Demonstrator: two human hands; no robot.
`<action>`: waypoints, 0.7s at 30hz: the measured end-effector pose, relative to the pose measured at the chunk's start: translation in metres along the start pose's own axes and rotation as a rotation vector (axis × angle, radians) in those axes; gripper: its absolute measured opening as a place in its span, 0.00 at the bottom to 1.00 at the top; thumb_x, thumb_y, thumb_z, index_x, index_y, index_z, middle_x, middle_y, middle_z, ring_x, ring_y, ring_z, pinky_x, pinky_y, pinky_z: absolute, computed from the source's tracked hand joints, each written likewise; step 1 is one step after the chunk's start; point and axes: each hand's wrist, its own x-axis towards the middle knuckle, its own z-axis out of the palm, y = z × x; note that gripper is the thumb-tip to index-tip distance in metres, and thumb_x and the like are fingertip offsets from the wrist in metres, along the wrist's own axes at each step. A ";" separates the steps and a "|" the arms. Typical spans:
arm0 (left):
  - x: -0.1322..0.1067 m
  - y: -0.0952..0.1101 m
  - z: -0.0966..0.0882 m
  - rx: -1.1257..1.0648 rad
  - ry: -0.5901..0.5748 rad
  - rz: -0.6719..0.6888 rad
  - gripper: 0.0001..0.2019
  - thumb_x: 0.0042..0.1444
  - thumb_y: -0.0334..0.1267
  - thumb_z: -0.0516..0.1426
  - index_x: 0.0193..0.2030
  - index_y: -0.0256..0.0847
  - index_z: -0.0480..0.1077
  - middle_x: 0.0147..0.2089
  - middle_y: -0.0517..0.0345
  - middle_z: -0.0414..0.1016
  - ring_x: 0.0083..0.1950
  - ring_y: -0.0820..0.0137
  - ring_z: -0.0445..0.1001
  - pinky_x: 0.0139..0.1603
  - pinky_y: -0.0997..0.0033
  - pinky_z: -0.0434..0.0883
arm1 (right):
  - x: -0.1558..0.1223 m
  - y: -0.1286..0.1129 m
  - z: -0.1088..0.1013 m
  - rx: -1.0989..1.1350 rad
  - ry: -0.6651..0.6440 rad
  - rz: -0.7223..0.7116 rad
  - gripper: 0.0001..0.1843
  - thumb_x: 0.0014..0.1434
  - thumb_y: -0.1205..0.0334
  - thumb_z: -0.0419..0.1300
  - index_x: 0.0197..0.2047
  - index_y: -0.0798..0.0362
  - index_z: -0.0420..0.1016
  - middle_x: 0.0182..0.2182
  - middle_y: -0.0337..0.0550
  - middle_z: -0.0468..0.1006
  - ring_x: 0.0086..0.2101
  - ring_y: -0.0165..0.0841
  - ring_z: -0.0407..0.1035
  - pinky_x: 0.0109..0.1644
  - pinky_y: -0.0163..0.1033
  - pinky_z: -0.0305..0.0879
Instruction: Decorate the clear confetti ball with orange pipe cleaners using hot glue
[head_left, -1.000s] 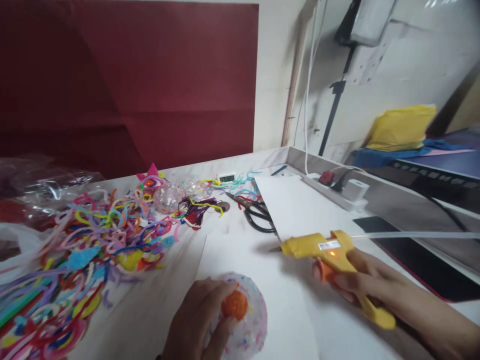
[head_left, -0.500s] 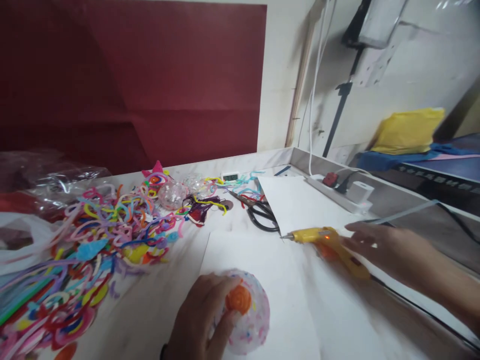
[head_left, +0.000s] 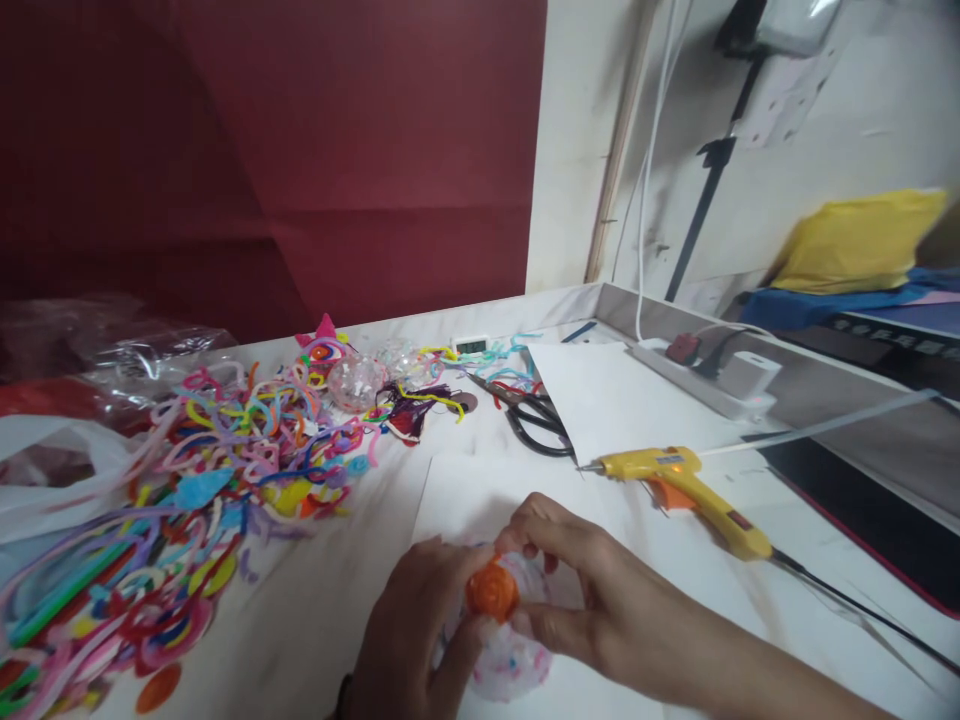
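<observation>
Low in the middle of the view both of my hands are closed round a clear ball (head_left: 504, 655) speckled with colours. An orange rose-shaped piece (head_left: 492, 590) sits on its top. My left hand (head_left: 409, 625) cups the ball from the left, thumb beside the rose. My right hand (head_left: 577, 590) grips it from the right, fingers curled over the top by the rose. The yellow glue gun (head_left: 686, 485) lies on white paper (head_left: 622, 400) to the right, untouched, its indicator lamp lit.
A big heap of coloured pipe cleaners (head_left: 187, 500) covers the table's left side, with plastic bags (head_left: 67, 400) behind it. Black scissors (head_left: 536, 425), another clear ball (head_left: 356, 380), a small digital clock (head_left: 471, 346) and a power strip (head_left: 705, 385) lie further back.
My right hand set the glue gun down on the paper, let go of it, and came over to the ball. The left hand stayed on the ball.
</observation>
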 end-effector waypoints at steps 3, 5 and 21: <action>0.001 -0.001 -0.002 0.024 0.007 0.011 0.18 0.63 0.44 0.53 0.58 0.46 0.64 0.50 0.55 0.78 0.52 0.63 0.76 0.56 0.62 0.73 | 0.000 0.003 0.001 0.016 -0.005 0.012 0.15 0.51 0.70 0.64 0.43 0.49 0.70 0.40 0.39 0.70 0.41 0.35 0.66 0.45 0.40 0.64; 0.001 -0.001 -0.003 0.028 0.005 0.015 0.17 0.63 0.44 0.53 0.58 0.46 0.63 0.50 0.55 0.78 0.52 0.64 0.76 0.57 0.62 0.72 | 0.000 0.004 0.002 0.026 -0.005 0.027 0.15 0.51 0.71 0.64 0.42 0.49 0.69 0.40 0.39 0.69 0.41 0.34 0.66 0.45 0.40 0.64; 0.010 0.004 -0.005 -0.056 -0.018 0.012 0.13 0.64 0.42 0.53 0.53 0.43 0.67 0.48 0.55 0.77 0.52 0.67 0.74 0.59 0.66 0.69 | -0.005 0.003 0.011 0.005 0.013 0.067 0.13 0.53 0.72 0.61 0.41 0.49 0.69 0.40 0.40 0.69 0.42 0.35 0.67 0.45 0.41 0.66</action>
